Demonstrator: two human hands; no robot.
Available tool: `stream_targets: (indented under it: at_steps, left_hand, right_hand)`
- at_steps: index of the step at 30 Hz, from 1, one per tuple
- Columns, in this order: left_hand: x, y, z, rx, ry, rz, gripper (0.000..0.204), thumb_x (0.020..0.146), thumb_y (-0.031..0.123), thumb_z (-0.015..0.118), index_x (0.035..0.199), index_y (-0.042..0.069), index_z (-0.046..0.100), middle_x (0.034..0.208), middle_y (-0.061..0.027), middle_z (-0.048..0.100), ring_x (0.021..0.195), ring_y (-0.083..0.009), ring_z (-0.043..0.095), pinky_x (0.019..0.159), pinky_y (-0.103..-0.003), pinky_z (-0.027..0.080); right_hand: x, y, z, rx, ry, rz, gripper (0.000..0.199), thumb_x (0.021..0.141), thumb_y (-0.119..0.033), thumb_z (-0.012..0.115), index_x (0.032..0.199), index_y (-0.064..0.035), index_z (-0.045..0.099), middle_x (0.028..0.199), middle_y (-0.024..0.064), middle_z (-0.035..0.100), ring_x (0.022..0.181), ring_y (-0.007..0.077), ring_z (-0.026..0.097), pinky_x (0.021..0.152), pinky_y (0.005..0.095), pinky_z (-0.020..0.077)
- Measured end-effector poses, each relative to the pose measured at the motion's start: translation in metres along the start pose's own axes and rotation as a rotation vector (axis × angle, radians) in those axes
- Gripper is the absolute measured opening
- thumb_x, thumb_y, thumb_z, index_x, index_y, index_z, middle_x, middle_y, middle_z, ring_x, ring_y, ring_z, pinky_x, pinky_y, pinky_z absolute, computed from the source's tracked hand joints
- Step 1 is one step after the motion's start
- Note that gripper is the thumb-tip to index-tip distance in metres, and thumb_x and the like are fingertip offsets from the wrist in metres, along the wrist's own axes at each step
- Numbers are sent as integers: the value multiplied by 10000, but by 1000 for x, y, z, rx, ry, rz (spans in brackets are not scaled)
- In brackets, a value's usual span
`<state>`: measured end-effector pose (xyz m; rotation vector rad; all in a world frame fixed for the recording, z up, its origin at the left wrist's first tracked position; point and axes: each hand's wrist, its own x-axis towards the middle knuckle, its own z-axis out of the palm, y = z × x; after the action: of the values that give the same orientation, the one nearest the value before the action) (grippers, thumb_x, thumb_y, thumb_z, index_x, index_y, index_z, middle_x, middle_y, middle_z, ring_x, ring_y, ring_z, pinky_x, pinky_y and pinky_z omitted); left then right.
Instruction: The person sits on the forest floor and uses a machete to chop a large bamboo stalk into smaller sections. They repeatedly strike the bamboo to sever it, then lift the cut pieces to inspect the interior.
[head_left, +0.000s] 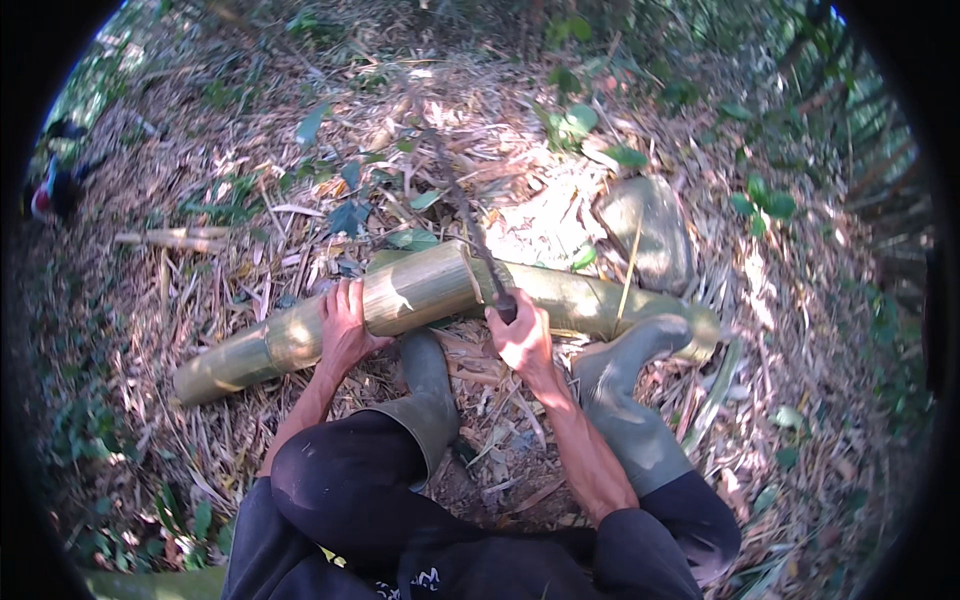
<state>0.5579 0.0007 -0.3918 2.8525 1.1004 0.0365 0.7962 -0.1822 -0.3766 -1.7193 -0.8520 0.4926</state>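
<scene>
My left hand (346, 325) is wrapped over the thick green-yellow bamboo section (420, 290), steadying it from the near side. That section lies at a slant, its cut right end raised against a second bamboo length (570, 298) lying to the right. My right hand (522, 335) grips the dark handle of a machete (465, 210). Its long, dark blade points away from me, seen nearly edge-on just past the section's cut end. How far the blade is from the bamboo I cannot tell.
My rubber boots (635, 400) stand close to the bamboo, the right one against the second length. A large stone (650, 232) sits beyond it. Dry leaves and bamboo strips (200, 238) litter the ground, with small green plants (765, 203) at the right. Something dark and red (55, 190) shows far left.
</scene>
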Motion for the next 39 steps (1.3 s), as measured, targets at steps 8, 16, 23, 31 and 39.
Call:
stream_targets:
  at_steps: [8,16,23,31,39]
  left_hand:
    - [-26,-50,-19,22,42,-17,1166,434,499,859,1374,16,369,1364,-200,401,1289,-368,343,1056,-535,250]
    - [-35,-42,-14,11,86,-24,1158,429,478,859,1375,20,373,1356,-197,410,1292,-366,341,1063,-533,243]
    - [-26,-43,-24,25,87,-18,1157,430,474,861,1374,20,373,1358,-199,407,1292,-365,338,1063,-532,246]
    - [-34,-34,-9,32,45,-39,1192,428,487,872,1392,25,346,1386,-199,386,1305,-374,328,1076,-546,227]
    - [-19,-20,-12,15,82,-43,1184,434,501,867,1385,20,350,1381,-194,390,1305,-365,330,1080,-538,224]
  right_hand:
    - [-20,-35,50,79,178,-86,96,809,-21,651,815,-5,556,585,85,587,512,134,583,493,275,470]
    - [-25,-56,26,-45,-186,134,160,819,-51,618,950,27,572,593,137,583,531,150,586,495,295,454]
    - [-3,-92,40,242,182,-154,102,813,73,625,817,-1,556,647,73,579,544,95,554,497,245,437]
    - [-55,42,17,-197,-110,161,278,807,-143,661,994,43,572,699,140,625,599,215,622,569,340,495]
    - [15,-94,18,363,182,-51,129,822,-25,673,849,-8,548,576,5,551,512,38,489,463,223,380]
